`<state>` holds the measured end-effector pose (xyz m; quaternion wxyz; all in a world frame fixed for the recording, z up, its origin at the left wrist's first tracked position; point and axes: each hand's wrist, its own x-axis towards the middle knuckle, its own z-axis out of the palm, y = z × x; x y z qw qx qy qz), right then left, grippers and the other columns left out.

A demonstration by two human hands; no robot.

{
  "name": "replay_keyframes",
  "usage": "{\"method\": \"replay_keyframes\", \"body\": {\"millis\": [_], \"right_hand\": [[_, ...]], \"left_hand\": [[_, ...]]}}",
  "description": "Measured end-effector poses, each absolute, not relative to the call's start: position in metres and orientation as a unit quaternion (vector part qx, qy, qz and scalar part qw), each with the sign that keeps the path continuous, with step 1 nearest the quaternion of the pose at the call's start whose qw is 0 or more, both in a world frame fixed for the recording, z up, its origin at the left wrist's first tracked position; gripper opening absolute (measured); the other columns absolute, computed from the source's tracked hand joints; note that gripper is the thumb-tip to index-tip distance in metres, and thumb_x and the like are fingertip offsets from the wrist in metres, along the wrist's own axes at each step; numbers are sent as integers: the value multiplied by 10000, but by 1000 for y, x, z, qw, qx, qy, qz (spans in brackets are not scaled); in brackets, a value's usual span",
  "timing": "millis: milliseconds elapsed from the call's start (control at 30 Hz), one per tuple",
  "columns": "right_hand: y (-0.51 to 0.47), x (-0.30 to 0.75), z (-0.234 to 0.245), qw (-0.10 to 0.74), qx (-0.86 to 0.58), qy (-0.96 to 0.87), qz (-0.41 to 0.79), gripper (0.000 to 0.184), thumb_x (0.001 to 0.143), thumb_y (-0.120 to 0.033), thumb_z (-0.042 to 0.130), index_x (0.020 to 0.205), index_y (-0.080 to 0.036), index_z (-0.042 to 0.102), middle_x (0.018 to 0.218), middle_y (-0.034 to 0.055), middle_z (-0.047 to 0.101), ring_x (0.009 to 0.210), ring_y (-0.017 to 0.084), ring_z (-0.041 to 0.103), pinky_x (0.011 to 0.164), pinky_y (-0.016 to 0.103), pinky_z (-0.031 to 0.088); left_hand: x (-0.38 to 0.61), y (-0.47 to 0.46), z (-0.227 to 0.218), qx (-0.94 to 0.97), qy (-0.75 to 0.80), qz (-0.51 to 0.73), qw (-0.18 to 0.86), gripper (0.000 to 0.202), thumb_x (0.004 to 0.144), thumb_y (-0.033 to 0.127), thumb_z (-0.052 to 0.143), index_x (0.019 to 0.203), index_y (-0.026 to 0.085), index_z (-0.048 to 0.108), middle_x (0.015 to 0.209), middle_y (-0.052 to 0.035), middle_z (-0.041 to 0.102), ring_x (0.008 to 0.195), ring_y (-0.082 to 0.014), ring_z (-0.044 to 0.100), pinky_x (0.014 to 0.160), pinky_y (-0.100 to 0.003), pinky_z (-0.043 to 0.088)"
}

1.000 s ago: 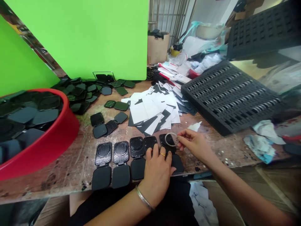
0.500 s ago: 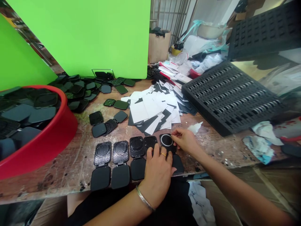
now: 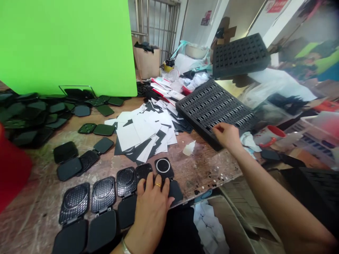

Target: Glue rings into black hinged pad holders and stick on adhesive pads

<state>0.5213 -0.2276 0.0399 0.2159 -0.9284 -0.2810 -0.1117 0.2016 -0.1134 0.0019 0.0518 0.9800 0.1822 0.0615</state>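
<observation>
My left hand (image 3: pixel 152 204) lies with fingers spread over a row of opened black hinged cases, its fingertips on the lower edge of a black case (image 3: pixel 143 171) with a gridded inside. Beside it, the rightmost case (image 3: pixel 171 173) has a silver ring (image 3: pixel 162 165) lying in its upper half. Further left are more gridded cases (image 3: pixel 103 194) with a circular recess. My right hand (image 3: pixel 227 135) is at the front edge of a black foam tray (image 3: pixel 215 106) whose slots hold rows of rings. Its fingertips are pinched together at the slots; what they hold is hidden.
White and black paper pieces (image 3: pixel 145 127) lie mid-table. A pile of black cases (image 3: pixel 34 113) sits at left near a red tub (image 3: pixel 12 169) and a green panel (image 3: pixel 66 46). A second foam tray (image 3: pixel 241 54) stands behind, and a mug (image 3: pixel 272 135) at right.
My right hand has left the ring on the rightmost case and moved right to the foam tray. My left hand stays on the cases. The view has turned right.
</observation>
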Motion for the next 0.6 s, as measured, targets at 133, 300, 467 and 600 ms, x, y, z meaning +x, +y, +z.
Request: {"method": "replay_keyframes", "body": {"millis": [133, 300, 467, 600], "right_hand": [[-224, 571, 24, 183, -947, -245, -97, 189, 766, -265, 571, 751, -142, 714, 755, 97, 686, 698, 197, 603, 653, 268, 404], [-220, 575, 18, 175, -957, -220, -72, 153, 727, -309, 655, 741, -166, 708, 680, 76, 646, 611, 192, 557, 605, 291, 389], [-228, 531, 45, 217, -934, -245, -145, 163, 840, -237, 519, 837, -143, 653, 888, 136, 628, 875, 245, 578, 795, 345, 437], [-231, 463, 68, 338, -867, -324, -173, 255, 921, -434, 463, 972, -240, 620, 887, 90, 594, 774, 230, 555, 724, 377, 440]], "left_hand": [[203, -115, 3, 979, 190, 46, 56, 384, 848, 392, 653, 1206, 255, 649, 1226, -70, 635, 1220, -334, 471, 976, -510, 369], [203, -115, 8, 978, 187, 27, 85, 435, 848, 439, 643, 1237, 247, 620, 1252, -85, 619, 1239, -338, 464, 976, -516, 369], [180, -108, 25, 970, 211, 39, 112, 434, 846, 403, 661, 1242, 239, 590, 1304, -59, 591, 1284, -308, 426, 1003, -495, 340], [153, -99, 28, 964, 246, 37, 96, 349, 890, 358, 609, 1214, 228, 599, 1264, -52, 608, 1282, -291, 423, 1006, -477, 316]]}}
